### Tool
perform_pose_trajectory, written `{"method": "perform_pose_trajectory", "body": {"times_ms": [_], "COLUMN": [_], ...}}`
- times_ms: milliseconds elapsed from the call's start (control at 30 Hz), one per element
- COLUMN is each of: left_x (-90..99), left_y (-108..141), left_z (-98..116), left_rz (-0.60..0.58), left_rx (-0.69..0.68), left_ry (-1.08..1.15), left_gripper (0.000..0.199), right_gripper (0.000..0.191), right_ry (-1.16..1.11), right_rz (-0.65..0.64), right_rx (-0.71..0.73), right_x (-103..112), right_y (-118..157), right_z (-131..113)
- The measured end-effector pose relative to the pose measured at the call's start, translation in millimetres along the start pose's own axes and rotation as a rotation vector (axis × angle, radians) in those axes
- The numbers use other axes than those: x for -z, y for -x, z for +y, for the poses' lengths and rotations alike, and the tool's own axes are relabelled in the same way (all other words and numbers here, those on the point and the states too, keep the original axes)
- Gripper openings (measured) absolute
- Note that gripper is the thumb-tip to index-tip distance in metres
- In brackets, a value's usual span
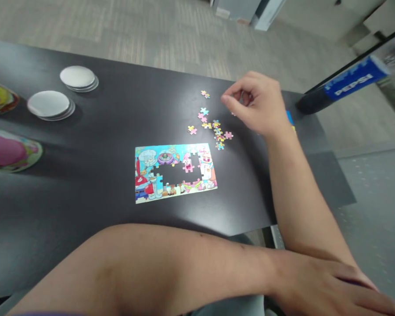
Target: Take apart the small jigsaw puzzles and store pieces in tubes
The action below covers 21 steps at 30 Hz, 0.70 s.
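A partly assembled jigsaw puzzle [146,158] with cartoon figures lies on the dark table, with a gap in its middle. Above its right side several loose puzzle pieces [218,131] are scattered. My right hand [255,103] hovers just right of them, thumb and index finger pinched together; whatever may be between the tips is hidden. A bit of another piece shows beneath this hand. My left arm crosses in front of the puzzle, and my left hand [332,283] lies flat over my right forearm with its fingers stretched out.
Two stacks of white discs [77,77] sit on the table [118,118] at the upper left. Two colourful cylindrical containers [11,149] stand at the left edge. A blue Pepsi cylinder [352,83] is at the right end, and a blue-yellow object [290,119] is partly behind my right wrist.
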State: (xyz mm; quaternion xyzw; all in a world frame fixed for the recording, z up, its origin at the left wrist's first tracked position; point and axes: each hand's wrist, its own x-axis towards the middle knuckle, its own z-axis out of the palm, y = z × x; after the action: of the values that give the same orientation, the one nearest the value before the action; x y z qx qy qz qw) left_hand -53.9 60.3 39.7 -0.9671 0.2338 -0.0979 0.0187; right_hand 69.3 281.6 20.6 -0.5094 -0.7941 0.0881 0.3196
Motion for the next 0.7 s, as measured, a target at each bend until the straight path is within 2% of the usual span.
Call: {"method": "perform_pose_trajectory", "body": {"times_ms": [67, 133, 167, 233, 300, 400, 533, 600, 700], "left_x": [-21.8, -49.4, -62.6, -84.6, -99.2, -111.3, -119.9, -120.9, -117.6], "left_y": [-15, -34, -43, -57, -65, -70, -68, -67, -65], "left_z": [10, 21, 26, 35, 41, 44, 43, 42, 41], "left_rz": [0.116, 0.238, 0.360, 0.430, 0.458, 0.535, 0.692, 0.690, 0.652], "left_rx": [-0.045, -0.026, -0.062, -0.034, -0.023, -0.039, 0.048, 0.020, 0.022], "left_ry": [-0.106, -0.092, -0.052, 0.012, 0.039, 0.062, 0.098, 0.120, 0.112], "left_gripper": [0.100, 0.096, 0.091, 0.086, 0.084, 0.078, 0.071, 0.071, 0.072], "right_gripper": [0.012, 0.009, 0.010, 0.013, 0.016, 0.016, 0.013, 0.014, 0.015], "right_ry": [-0.007, -0.020, -0.018, 0.029, 0.128, 0.253, 0.269, 0.262, 0.249], "right_rz": [-0.117, -0.193, -0.214, -0.199, -0.115, -0.067, -0.164, -0.189, -0.137], "right_rx": [-0.039, -0.072, -0.082, -0.099, -0.126, -0.174, -0.166, -0.151, -0.185], "right_x": [5, 8, 8, 9, 10, 9, -2, -6, -1], "right_y": [0, 0, 0, -1, -2, -2, -3, -4, -2], "right_z": [2, 4, 6, 10, 15, 17, 6, 3, 14]}}
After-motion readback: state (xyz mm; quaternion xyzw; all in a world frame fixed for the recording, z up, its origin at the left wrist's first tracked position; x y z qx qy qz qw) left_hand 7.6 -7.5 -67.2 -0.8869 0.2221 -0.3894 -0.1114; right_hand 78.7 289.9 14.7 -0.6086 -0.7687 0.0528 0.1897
